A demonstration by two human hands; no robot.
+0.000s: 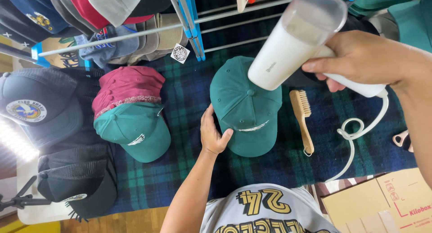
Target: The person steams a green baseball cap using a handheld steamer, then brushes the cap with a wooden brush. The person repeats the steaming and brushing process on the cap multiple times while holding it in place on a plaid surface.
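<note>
Your left hand [213, 135] steadies the green cap [245, 106], which lies crown-up on the plaid blanket [288, 163] in the middle of the work surface. The palm rests against the cap's left edge and the thumb lies on the brim; the fingers are laid flat, not closed around the fabric. Your right hand [360, 59] is clenched around the handle of the white handheld steamer [294, 41], with its head held just above the cap's crown. The steamer's white cord [355, 134] loops across the blanket to the right.

The step in hand appears to be treating the crown of the green cap with the steamer.

For the next pass, keep the left hand clear of the steamer head, since the thumb sits near the treated area. Keep the cord from dragging across the wooden brush [303, 120], which lies just beside the cap on its right.

A second green cap [135, 131], stacked with a maroon cap [128, 86], lies to the left, well apart.
</note>
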